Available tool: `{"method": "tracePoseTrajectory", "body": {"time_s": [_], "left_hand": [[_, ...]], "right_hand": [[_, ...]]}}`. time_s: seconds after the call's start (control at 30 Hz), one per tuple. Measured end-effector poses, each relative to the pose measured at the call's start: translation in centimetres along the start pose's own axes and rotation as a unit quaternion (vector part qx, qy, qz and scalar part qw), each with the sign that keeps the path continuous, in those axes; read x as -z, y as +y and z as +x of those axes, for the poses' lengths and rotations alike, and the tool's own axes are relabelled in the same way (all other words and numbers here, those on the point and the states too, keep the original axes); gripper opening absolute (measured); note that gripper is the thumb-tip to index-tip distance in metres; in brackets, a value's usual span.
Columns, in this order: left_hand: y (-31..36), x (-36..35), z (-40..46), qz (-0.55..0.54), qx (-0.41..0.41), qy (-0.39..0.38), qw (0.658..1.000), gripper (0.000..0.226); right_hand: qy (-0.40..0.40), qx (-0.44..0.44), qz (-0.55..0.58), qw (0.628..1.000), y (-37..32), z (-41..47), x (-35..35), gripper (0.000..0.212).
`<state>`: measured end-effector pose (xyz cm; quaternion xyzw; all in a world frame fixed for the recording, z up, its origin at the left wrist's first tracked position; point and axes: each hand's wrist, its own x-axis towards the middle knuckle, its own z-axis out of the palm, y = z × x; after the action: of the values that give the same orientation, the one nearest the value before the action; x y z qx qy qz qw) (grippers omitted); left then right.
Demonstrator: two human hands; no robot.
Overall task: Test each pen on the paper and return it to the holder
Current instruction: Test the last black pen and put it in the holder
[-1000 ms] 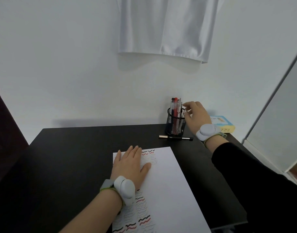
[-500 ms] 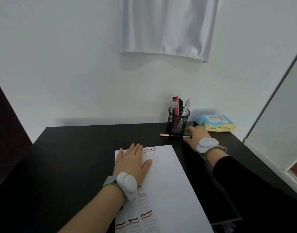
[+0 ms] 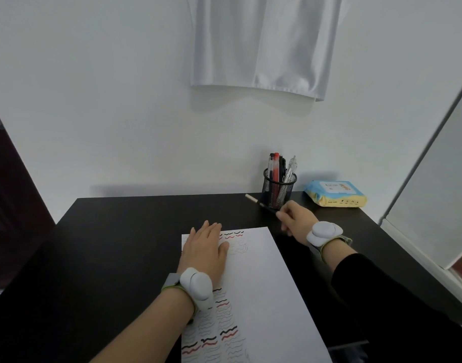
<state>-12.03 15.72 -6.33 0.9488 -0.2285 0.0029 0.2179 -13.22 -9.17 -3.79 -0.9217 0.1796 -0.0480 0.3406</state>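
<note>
A white sheet of paper (image 3: 261,289) lies on the black desk, its left column filled with wavy red, black and grey test lines. My left hand (image 3: 207,250) rests flat on the paper's top left corner, fingers straight. A black mesh pen holder (image 3: 278,191) stands at the desk's back edge with several pens in it. Just in front of the holder, my right hand (image 3: 296,218) grips a black pen (image 3: 261,204) with a pale end. The pen is lifted off the desk and points up and to the left.
A blue and yellow pack of wipes (image 3: 334,193) lies right of the holder. The black desk (image 3: 114,252) ends at the white wall behind. A white cloth (image 3: 263,43) hangs on the wall above. A white panel (image 3: 434,195) leans at the right.
My right hand dropped from the holder's rim to the pen lying on the desk, closed round it and lifted it. The left hand stayed on the paper.
</note>
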Motion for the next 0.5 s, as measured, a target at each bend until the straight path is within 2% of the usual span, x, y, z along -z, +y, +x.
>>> {"method": "tracePoseTrajectory", "body": {"time_s": [0.03, 0.13, 0.27, 0.37, 0.5], "left_hand": [[0.2, 0.3, -0.3, -0.014, 0.003, 0.017, 1.000, 0.053], [0.2, 0.7, -0.8, -0.064, 0.003, 0.064, 0.996, 0.054], [-0.2, 0.4, -0.2, -0.113, 0.007, 0.092, 0.989, 0.061], [-0.2, 0.3, -0.4, -0.087, -0.016, 0.104, 0.991, 0.056], [-0.7, 0.3, -0.6, -0.002, -0.122, 0.174, 0.977, 0.034]], "right_hand": [[-0.001, 0.005, 0.034, 0.999, -0.5, -0.5, -0.1, 0.015], [0.009, 0.043, 0.043, 0.998, -2.0, -2.1, -0.6, 0.018], [0.013, 0.056, 0.121, 0.991, -3.5, -4.0, -0.9, 0.017], [0.019, 0.055, 0.200, 0.978, -4.6, -5.4, -1.1, 0.018], [0.042, 0.040, 0.338, 0.939, -6.1, -6.8, -1.5, 0.021]]}}
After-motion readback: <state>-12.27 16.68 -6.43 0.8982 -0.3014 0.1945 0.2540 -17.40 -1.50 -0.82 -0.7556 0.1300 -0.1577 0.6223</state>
